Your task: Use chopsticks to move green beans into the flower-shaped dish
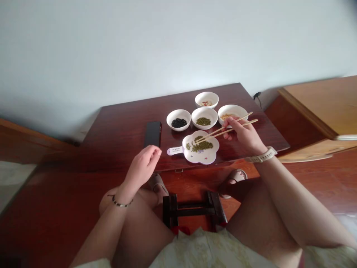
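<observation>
My right hand grips a pair of wooden chopsticks, their tips among green mung beans on a white flower-shaped plate with a labelled handle. The beans lie in a spread-out patch. My left hand is curled closed near the table's front edge, left of the plate handle, with nothing visible in it. Behind the plate stand a bowl of black beans, a bowl of mung beans and, partly behind my right fingers, a bowl with tan pieces.
A farther white bowl holds reddish and pale pieces. On the dark red table lies a black phone-like slab, just beyond my left hand. A wooden cabinet stands at the right. Below are my knees and a dark stool.
</observation>
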`<state>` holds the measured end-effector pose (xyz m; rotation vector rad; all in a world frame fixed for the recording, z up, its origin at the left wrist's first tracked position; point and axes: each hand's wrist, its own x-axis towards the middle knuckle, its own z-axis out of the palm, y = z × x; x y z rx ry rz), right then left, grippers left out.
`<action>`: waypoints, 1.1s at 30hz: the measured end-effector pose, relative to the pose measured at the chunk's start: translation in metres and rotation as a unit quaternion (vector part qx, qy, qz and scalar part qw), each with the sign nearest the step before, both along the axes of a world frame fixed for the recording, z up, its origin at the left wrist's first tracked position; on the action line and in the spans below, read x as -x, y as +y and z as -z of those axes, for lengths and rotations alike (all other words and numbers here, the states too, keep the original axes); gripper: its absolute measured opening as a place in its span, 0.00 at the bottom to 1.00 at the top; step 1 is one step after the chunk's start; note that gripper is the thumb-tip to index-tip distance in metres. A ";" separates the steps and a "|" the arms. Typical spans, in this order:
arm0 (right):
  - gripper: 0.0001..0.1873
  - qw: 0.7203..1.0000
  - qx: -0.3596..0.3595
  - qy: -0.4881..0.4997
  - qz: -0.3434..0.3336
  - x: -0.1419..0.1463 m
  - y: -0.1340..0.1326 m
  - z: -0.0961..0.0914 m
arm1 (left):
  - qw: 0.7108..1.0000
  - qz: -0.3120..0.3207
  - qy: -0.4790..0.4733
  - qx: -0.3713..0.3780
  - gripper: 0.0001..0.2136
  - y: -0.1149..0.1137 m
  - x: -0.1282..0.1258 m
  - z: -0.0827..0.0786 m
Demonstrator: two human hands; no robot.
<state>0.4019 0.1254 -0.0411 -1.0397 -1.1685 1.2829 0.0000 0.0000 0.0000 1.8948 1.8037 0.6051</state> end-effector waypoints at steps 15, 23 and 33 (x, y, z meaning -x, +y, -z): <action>0.30 0.999 0.037 0.000 0.015 -0.002 0.000 -0.009 | 0.911 0.236 -0.135 0.309 0.21 0.105 -0.017 0.012; 0.31 0.999 0.038 -0.016 0.026 -0.006 0.006 -0.007 | 0.857 0.263 -0.219 0.385 0.21 0.119 -0.021 0.026; 0.26 0.998 0.048 -0.037 0.003 0.003 0.000 -0.008 | 0.842 0.264 -0.246 0.401 0.19 0.127 -0.013 0.033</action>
